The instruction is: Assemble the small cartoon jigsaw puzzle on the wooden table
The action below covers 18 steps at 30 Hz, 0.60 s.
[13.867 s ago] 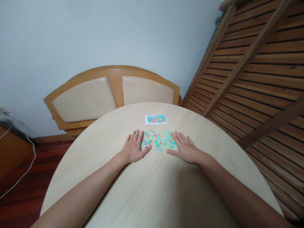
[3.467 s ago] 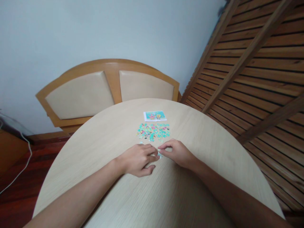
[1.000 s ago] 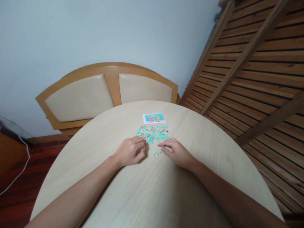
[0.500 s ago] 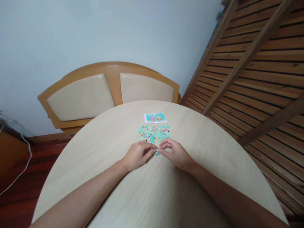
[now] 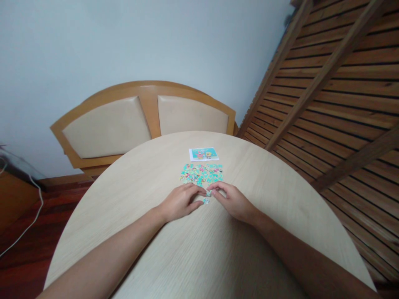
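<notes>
As I follow from a distance through the head camera, I see two bare hands meeting over a pale round table. The left hand lies palm down, its fingers slightly bent and its thumb well spread from them; it does not grip anything that I can see. Its fingertips are just beside a small puzzle piece, and its thumb is just beside a lower piece, which lies on the table nearer to the person. The right hand is curved, with thumb and forefinger close together at the upper piece; whether they pinch it or only touch it, I cannot tell. Beyond the hands, many loose pieces are spread in turquoise, pink and yellow, and behind these lies a picture card, on which I see a pink figure and a yellow one.
</notes>
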{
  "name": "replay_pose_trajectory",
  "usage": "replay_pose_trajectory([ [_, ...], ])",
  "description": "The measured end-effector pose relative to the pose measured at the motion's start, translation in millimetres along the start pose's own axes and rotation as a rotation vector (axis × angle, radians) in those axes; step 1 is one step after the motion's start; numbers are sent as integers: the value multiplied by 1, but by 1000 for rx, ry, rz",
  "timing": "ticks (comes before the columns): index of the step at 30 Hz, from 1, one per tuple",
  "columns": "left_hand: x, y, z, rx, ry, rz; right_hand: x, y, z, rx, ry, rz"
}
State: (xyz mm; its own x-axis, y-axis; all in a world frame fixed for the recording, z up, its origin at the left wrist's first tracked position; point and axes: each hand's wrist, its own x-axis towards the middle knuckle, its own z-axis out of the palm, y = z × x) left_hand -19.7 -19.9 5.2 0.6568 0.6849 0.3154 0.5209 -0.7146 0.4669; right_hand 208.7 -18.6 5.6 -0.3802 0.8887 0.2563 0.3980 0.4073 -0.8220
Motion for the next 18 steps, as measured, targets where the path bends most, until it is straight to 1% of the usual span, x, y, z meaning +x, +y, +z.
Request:
replay_pose_trajectory([
  [3,0,1,-1,39,-9,-13,0,1,0,17,-1,42],
  [7,1,2,-1,32,-6,-31,0,4,-1,25,1,79],
  [15,4,7,0,-51,30,-67,0,0,-1,39,-8,66],
  [18,4,7,2,-100,51,-88,0,-3,0,39,-9,82],
])
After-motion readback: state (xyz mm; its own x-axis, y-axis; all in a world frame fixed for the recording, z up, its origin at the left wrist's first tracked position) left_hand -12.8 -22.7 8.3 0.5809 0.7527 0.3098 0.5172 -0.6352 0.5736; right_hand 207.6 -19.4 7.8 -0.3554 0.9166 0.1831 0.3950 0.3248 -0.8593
